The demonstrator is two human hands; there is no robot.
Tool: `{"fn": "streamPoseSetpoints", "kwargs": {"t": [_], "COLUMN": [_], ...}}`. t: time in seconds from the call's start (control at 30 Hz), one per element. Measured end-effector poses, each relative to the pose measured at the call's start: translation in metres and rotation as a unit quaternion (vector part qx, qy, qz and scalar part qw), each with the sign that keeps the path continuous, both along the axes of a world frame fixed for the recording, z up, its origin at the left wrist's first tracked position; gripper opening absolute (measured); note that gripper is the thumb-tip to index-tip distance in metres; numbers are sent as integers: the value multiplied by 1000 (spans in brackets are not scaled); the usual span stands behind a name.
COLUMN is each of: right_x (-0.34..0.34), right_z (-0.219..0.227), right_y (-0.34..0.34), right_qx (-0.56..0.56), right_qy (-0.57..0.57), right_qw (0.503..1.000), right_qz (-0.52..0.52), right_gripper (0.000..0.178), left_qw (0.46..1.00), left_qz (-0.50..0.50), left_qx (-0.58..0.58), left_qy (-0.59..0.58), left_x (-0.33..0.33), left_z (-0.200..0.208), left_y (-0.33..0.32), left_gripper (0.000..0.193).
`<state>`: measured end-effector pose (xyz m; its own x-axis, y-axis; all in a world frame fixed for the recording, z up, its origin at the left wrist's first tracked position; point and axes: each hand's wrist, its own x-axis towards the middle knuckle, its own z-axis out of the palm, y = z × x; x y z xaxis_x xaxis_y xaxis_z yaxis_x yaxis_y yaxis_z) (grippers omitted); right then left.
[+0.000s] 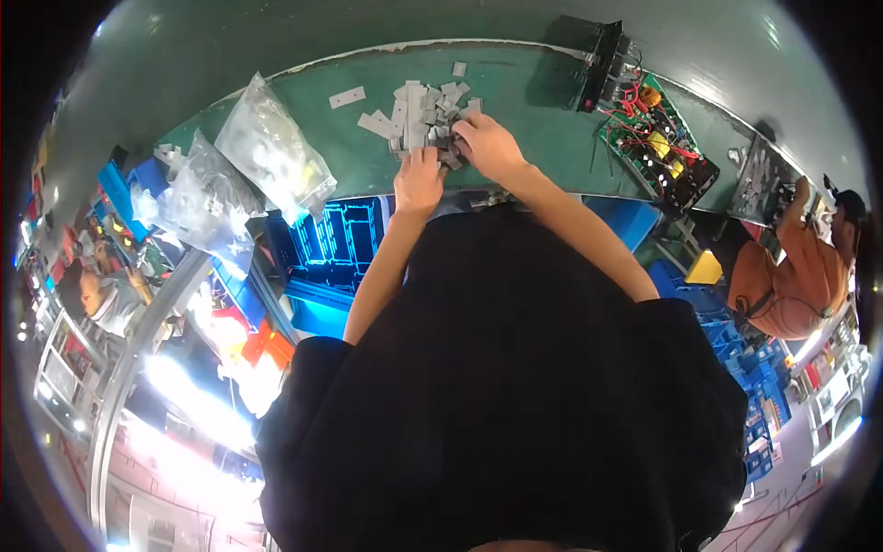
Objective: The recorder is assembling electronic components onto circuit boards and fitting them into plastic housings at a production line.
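Green desk (543,147), upper centre of the frame: a heap of small flat grey pieces (430,103) on it, long strips at the heap's left, squarish bits at its right. One loose strip (348,97) lies apart to the left, one small square piece (459,69) above the heap.

Left hand (419,187) at the lower edge of the heap, fingers bent, fingertips on or right by the strips; can't tell if gripping. Right hand (492,150) at the heap's lower right, fingers curled over a darker bit; pinch or just touch, can't tell.

Step in hand looks like sorting or gathering pieces, both hands working together. Next move likely calls for fingertip control, separating single thin pieces without dragging neighbours along.

Hard to make out: contact points under both hands, piece count, thickness, any holes in most pieces. Contents of the clear plastic bags (204,189), upper left, blurred by glare. Circuit board (648,143), upper right, cluttered with wires. Person's dark top blocks most of lower centre.
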<state>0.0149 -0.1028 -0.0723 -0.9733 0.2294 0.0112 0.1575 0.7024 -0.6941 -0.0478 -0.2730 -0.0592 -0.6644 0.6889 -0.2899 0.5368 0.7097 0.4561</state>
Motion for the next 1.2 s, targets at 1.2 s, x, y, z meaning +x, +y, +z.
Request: {"fn": "streamPoseSetpoints", "kwargs": {"t": [1.2], "right_x": [184], "right_z": [59], "right_y": [308], "right_qx": [32], "right_qy": [-22], "right_qw": [928], "right_qz": [-370], "right_gripper": [13], "left_qw": [995], "left_qz": [44], "left_qx": [26], "left_qy": [-88], "left_x": [53], "left_z": [76], "left_y": [173], "left_gripper": [14]}}
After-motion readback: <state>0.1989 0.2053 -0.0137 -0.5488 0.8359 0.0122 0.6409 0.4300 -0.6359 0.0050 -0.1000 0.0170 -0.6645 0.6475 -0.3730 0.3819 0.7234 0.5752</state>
